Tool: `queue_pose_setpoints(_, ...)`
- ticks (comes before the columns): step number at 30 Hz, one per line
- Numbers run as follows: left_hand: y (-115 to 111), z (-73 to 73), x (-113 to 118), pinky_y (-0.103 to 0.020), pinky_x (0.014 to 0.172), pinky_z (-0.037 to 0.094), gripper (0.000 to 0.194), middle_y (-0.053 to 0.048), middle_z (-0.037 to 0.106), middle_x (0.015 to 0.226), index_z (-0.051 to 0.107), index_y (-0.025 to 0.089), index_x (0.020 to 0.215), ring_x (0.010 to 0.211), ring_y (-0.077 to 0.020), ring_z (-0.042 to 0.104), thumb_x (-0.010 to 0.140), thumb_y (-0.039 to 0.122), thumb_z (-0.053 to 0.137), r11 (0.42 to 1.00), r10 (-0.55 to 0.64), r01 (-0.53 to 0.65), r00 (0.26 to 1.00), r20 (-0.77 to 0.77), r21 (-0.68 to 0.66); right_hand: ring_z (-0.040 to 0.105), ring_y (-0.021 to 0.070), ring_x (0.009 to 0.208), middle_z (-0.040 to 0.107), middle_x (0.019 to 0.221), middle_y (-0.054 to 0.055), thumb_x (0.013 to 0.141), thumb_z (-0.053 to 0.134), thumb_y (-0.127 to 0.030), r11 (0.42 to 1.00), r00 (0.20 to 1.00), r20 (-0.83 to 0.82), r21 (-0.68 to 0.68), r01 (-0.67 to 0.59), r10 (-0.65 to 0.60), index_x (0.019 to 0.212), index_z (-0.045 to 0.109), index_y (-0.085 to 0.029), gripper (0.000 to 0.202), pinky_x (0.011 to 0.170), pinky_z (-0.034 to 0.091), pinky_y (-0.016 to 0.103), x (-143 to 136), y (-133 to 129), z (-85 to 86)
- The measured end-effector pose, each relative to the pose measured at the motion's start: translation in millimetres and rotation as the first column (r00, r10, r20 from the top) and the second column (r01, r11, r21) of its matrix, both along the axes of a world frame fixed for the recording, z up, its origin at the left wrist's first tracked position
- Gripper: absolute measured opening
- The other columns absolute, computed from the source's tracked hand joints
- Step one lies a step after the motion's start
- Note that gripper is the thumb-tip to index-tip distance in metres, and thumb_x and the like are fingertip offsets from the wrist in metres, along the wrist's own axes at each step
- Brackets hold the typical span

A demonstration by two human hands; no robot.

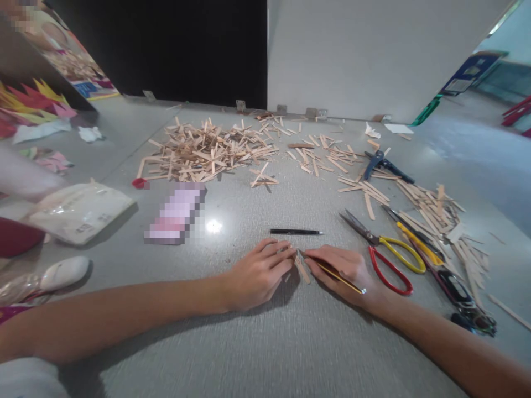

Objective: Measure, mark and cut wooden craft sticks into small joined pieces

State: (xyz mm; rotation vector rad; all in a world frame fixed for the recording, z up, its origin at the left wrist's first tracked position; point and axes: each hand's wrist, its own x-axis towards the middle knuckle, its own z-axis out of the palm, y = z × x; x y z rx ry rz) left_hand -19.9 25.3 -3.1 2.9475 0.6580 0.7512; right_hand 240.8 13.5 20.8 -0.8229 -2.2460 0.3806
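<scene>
In the head view my right hand (342, 271) is closed around a yellow-and-black striped pencil (338, 276), its tip pointing left toward my other hand. My left hand (261, 271) rests on the table with its fingers bent together, fingertips on the upper end of a small wooden stick (303, 271). That stick lies between the two hands; the part under my fingers is hidden. Just beyond the hands lies a black pen (296, 232). To the right are scissors (375, 240) with one red and one yellow handle, blades partly apart.
A heap of wooden sticks (207, 149) covers the back of the table (232, 354). More sticks (431, 204) lie at right, near dark-blue pliers (375, 163), a yellow-handled tool (418, 240) and keys (481, 320). At left are a pixelated pink object (176, 213), a plastic packet (83, 210) and a white mouse (66, 272).
</scene>
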Motion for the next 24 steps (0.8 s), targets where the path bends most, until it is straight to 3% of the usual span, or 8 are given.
queue_pose_setpoints(3,-2.4,-0.9,-0.2,-0.047,0.11,0.057,0.038,-0.019,0.079,0.135,0.067,0.009,0.129,0.131,-0.031,0.072,0.098,0.002,0.046,0.998,0.018,-0.015,0.999,-0.041,0.067,0.076,0.0163,0.064,0.08,0.079,0.006,0.118,0.047,-0.023,1.0,1.0,0.0,0.012,0.026,-0.026,0.119,0.076,-0.013,0.031,0.063,0.061,0.026,-0.3,-0.5,-3.6)
queue_pose_setpoints(7,-5.0,1.8,0.4,-0.044,0.104,0.059,0.032,-0.022,0.079,0.132,0.069,0.006,0.121,0.126,-0.033,0.074,0.098,0.002,0.047,0.99,0.02,-0.012,0.998,-0.059,0.138,0.075,0.0143,0.062,0.081,0.077,0.004,0.119,0.047,-0.03,0.997,1.0,0.014,-0.071,0.02,-0.02,0.096,0.075,-0.018,0.039,0.061,0.058,0.023,-0.2,0.8,0.4)
queue_pose_setpoints(11,-5.3,5.1,1.9,-0.042,0.101,0.06,0.03,-0.02,0.081,0.128,0.071,0.009,0.114,0.123,-0.0319,0.075,0.099,0.002,0.046,0.986,0.033,-0.025,0.998,-0.049,0.167,0.065,0.0117,0.051,0.071,0.063,0.0,0.119,0.046,-0.035,0.973,0.996,0.013,-0.212,0.094,-0.094,0.081,0.069,-0.02,0.047,0.053,0.049,0.022,-1.4,1.1,4.3)
queue_pose_setpoints(19,-4.0,7.6,4.1,-0.043,0.097,0.06,0.031,-0.022,0.081,0.124,0.071,0.005,0.113,0.119,-0.0335,0.075,0.097,0.0,0.044,0.982,0.013,-0.006,0.999,-0.033,0.187,0.06,0.0103,0.047,0.063,0.055,-0.006,0.114,0.049,-0.029,0.876,0.992,-0.002,-0.468,0.112,-0.129,0.077,0.065,-0.022,0.041,0.055,0.048,0.021,-5.6,2.6,6.3)
queue_pose_setpoints(24,-4.3,6.3,3.1,-0.043,0.101,0.059,0.029,-0.023,0.08,0.128,0.071,0.006,0.115,0.124,-0.0338,0.074,0.097,0.002,0.048,0.989,0.007,0.002,0.998,-0.058,0.15,0.059,0.0105,0.047,0.063,0.056,-0.005,0.114,0.049,-0.033,0.885,0.993,-0.029,-0.456,0.091,-0.116,0.078,0.064,-0.022,0.041,0.054,0.048,0.022,-6.7,4.0,7.7)
